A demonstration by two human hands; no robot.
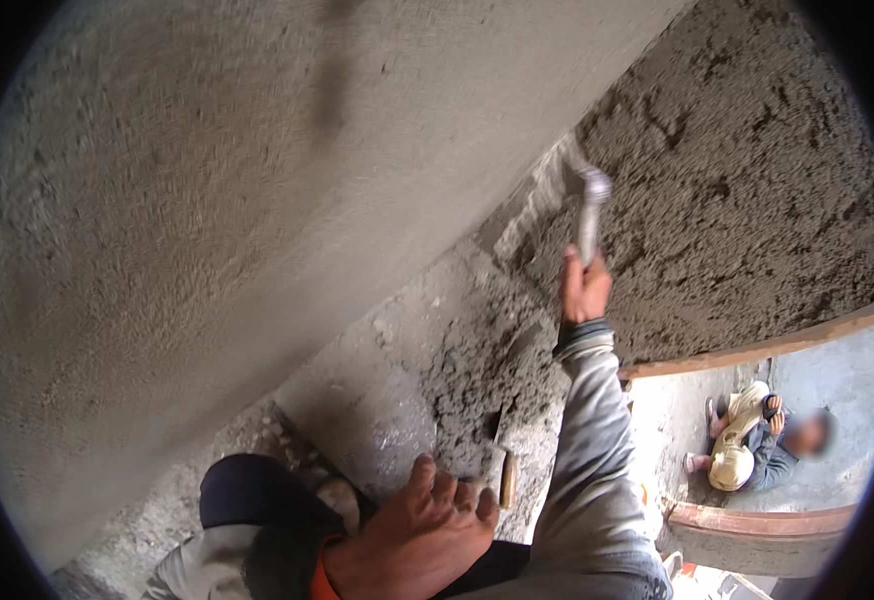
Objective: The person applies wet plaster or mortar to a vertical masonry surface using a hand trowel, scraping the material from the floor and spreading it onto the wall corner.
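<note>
My right hand [586,287] is stretched forward, its fingers wrapped round the pale handle of a trowel [591,205]. Motion blurs the trowel, and its blade is hard to make out at the seam between a smooth grey plastered surface [257,200] and a rough, darker mortar surface [737,180]. Low in the middle, my left hand [412,535] shows its back, with the fingers apart and nothing seen in them. Just beyond its fingertips lie a wood-edged piece [508,480] and a heap of wet mortar [482,375] on a grey, wet-looking surface.
At the lower right, a person [757,440] sits beyond a wooden edge strip [757,342] bordering the rough mortar. Below that person runs a reddish curved ledge [757,520]. My dark-covered knee [252,490] is at the lower left, beside rubble.
</note>
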